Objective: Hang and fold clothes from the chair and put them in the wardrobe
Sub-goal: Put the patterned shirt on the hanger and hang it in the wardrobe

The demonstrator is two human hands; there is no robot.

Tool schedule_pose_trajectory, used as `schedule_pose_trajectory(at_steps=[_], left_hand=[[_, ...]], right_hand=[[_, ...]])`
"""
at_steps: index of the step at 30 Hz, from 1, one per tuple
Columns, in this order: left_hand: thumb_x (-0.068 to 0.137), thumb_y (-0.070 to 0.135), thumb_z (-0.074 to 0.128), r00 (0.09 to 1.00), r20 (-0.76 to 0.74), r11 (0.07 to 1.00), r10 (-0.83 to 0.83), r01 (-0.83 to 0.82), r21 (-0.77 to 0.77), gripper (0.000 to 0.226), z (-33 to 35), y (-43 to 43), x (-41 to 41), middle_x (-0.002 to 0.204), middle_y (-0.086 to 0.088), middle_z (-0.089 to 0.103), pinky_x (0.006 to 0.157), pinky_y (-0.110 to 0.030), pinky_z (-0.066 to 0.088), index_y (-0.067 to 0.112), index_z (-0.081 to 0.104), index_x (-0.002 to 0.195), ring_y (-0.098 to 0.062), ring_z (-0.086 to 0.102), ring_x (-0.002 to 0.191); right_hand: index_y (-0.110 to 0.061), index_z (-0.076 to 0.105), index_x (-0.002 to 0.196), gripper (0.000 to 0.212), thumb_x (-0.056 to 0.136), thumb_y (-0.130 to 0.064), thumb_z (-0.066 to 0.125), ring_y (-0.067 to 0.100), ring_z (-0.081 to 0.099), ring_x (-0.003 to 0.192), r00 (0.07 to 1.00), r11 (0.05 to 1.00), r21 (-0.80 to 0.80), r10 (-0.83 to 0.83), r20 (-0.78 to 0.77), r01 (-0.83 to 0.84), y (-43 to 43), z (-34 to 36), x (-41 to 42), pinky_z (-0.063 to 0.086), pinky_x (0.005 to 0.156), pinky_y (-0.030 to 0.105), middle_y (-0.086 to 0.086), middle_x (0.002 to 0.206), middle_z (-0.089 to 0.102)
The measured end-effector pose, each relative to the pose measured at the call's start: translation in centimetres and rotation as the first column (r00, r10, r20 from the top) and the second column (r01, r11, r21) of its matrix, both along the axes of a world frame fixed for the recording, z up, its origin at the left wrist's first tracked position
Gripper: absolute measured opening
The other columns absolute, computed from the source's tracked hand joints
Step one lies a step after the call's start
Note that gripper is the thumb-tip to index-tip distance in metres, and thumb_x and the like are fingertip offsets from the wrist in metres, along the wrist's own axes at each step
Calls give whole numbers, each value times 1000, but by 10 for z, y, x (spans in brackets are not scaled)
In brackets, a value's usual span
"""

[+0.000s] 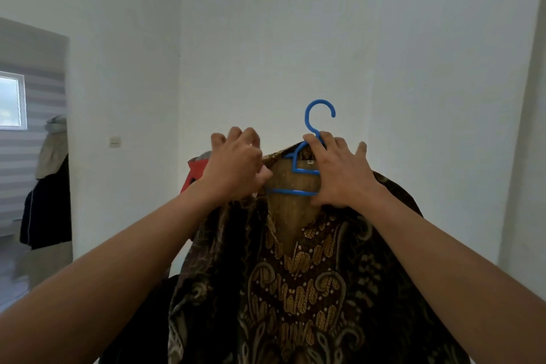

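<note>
Here we hold a brown batik shirt (295, 289) up before a plain white wall (413, 53). Its soft cloth is covered in gold scrolls and dotted bands, and the paler inner side shows at the open neck. A thin blue plastic hanger (292, 191) sits inside the collar, its round hook standing free above. Our left hand (236, 165) curls its fingers tight over the collar's left edge, bunching the fabric. Our right hand (339, 174) spreads over the other shoulder, with the forefinger against the hanger's neck and the thumb under its straight bar, pinching hanger and cloth together. Something red (192, 174) peeks out behind the left wrist. A square switch (114, 141) sits on the wall beside a doorway (35, 53), where dark and beige garments (48, 192) hang.
</note>
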State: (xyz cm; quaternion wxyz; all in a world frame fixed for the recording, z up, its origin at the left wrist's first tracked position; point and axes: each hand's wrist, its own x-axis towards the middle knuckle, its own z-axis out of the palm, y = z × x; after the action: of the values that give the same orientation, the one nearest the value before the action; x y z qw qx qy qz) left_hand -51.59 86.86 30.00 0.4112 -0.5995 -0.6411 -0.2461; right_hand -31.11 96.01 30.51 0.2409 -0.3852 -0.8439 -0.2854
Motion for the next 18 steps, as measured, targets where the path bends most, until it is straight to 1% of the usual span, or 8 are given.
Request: schedule_pose_trajectory(at_steps=[2, 4, 7, 10, 11, 13, 16, 18], left_hand=[[84, 43, 58, 983, 98, 980, -155, 165, -109, 25, -9, -7, 8, 121, 6, 51, 99, -50, 31, 25, 57, 66, -20, 40, 116], [87, 48, 53, 959, 145, 952, -244, 265, -153, 25, -21, -10, 18, 125, 7, 45, 103, -51, 28, 28, 62, 76, -19, 33, 120], [86, 52, 43, 897, 202, 899, -394, 422, -119, 34, -28, -21, 17, 130, 8, 42, 107, -53, 24, 36, 64, 108, -17, 30, 124], [82, 56, 53, 881, 105, 877, -462, 471, -94, 60, -23, -34, 4, 145, 3, 38, 111, -54, 28, 37, 44, 139, -21, 34, 133], [82, 60, 58, 901, 46, 891, -431, 433, -138, 74, -21, -37, 3, 148, 1, 36, 109, -50, 34, 38, 32, 148, -22, 38, 132], [79, 71, 62, 935, -68, 923, -349, 331, -196, 95, -15, -43, 7, 147, -3, 38, 93, -39, 45, 40, 16, 156, -21, 47, 122], [70, 78, 64, 946, -146, 954, -291, 276, -116, 104, -5, -56, 18, 128, -1, 47, 61, -28, 42, 42, 17, 156, -16, 54, 89], [68, 76, 67, 946, -154, 958, -286, 283, -42, 102, 6, -67, 25, 117, -1, 49, 54, -27, 37, 42, 24, 154, -13, 47, 74]], right_hand=[[-26, 5, 153, 131, 54, -67, 80, 32, 36, 136, 1000, 1000, -11, 17, -11, -17, -9, -5, -3, 32, 104, 69, 5, 154, 20], [-26, 6, 153, 129, 54, -65, 80, 32, 40, 132, 999, 999, -8, 34, -24, -35, -20, -6, -8, 37, 102, 65, 4, 153, 21], [-27, 5, 153, 129, 55, -58, 82, 31, 42, 128, 998, 998, -39, 49, -48, -51, -33, -5, -3, 46, 96, 58, 4, 153, 18], [-31, 5, 154, 130, 53, -56, 83, 29, 41, 128, 992, 994, -74, 77, -99, -84, -45, -3, 14, 53, 89, 52, 2, 154, 17], [-32, 5, 154, 130, 52, -55, 84, 28, 42, 128, 990, 992, -79, 88, -108, -96, -50, -2, 19, 54, 88, 50, 2, 154, 17], [-33, 5, 154, 130, 53, -54, 83, 26, 43, 127, 988, 990, -80, 110, -109, -119, -64, 2, 28, 56, 84, 46, -1, 154, 18], [-36, 3, 155, 130, 53, -54, 82, 24, 46, 122, 984, 989, -29, 143, -103, -147, -86, 9, 42, 57, 78, 42, -5, 153, 18], [-40, 2, 155, 129, 55, -56, 80, 23, 50, 117, 972, 982, 26, 186, -140, -185, -101, 13, 54, 58, 77, 42, -3, 151, 22]])
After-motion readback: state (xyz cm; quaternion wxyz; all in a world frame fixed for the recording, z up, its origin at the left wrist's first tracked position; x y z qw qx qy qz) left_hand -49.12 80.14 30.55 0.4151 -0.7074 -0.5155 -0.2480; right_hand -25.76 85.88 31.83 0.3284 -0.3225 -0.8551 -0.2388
